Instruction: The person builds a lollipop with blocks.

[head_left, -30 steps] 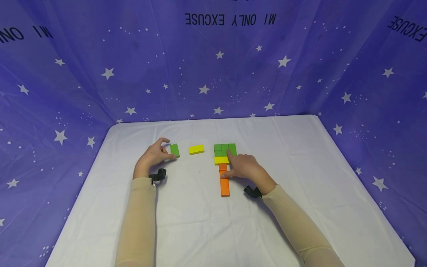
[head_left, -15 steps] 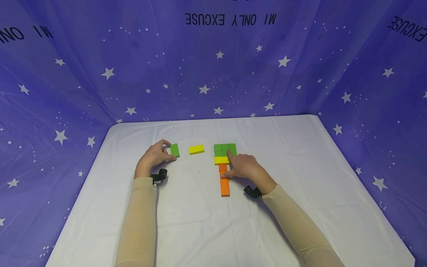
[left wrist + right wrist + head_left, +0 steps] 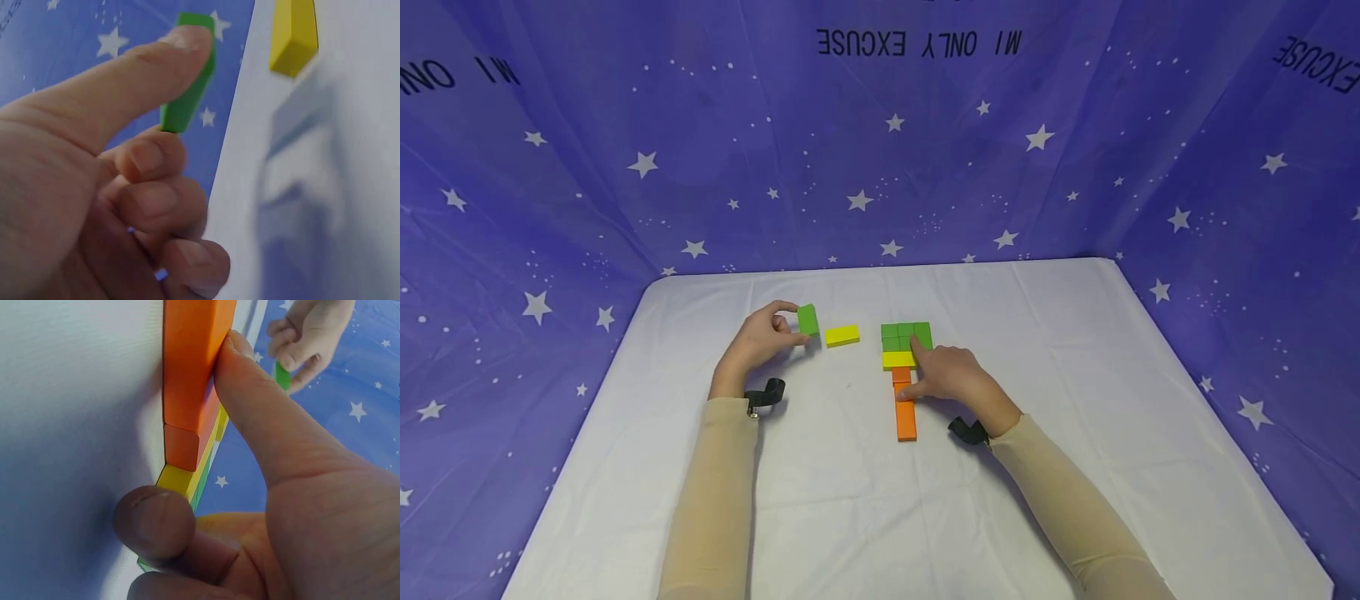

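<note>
My left hand [image 3: 758, 342] pinches a green block [image 3: 807, 320] by its two ends between thumb and index finger, raised off the table. In the left wrist view the thumb lies across this block [image 3: 192, 100]. My right hand [image 3: 957, 375] rests on a flat arrangement of blocks. Its index fingertip touches the green blocks [image 3: 891, 332] at the far end, and its thumb touches the long orange block [image 3: 906, 425]. Between them lie a yellow block [image 3: 897, 360] and a small orange block [image 3: 901, 375]. The right hand partly hides the arrangement's right side.
A loose yellow block [image 3: 842, 336] lies between the lifted green block and the arrangement. White cloth covers the table [image 3: 835, 500]. A purple star-printed curtain [image 3: 805, 167] stands along the back and both sides.
My left hand has closed its fingers on the green block, lifted it and carried it a little to the right and away. My right hand has stayed in place.
</note>
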### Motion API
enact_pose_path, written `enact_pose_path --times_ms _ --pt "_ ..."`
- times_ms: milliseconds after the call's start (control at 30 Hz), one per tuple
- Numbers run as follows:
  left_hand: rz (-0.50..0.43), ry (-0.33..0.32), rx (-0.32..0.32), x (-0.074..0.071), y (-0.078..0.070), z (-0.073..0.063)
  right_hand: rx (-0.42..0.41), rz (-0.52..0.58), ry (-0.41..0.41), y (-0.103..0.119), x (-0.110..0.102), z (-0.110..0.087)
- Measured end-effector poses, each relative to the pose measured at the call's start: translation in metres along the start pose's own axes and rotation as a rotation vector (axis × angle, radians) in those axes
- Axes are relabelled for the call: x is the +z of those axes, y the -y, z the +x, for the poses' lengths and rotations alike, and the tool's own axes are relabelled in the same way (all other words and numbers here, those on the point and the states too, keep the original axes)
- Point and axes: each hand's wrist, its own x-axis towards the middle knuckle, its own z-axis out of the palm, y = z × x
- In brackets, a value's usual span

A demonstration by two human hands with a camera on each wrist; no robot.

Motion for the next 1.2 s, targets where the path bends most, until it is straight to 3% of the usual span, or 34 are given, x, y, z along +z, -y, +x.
enact_pose_path --times_ms 400,867,1200 --pt "-0.047 0.046 0.143 0.038 -0.028 0.009 0.007 0.007 0.001 -0.001 0.001 0.001" --pt "0.027 0.119 0.180 0.080 -0.043 0.014 0.001 -0.006 -0.003 -0.001 0.002 0.002" --pt "0.096 0.114 0.154 0.091 -0.045 0.014 -0.003 -0.011 -0.001 -0.001 0.001 0.003"
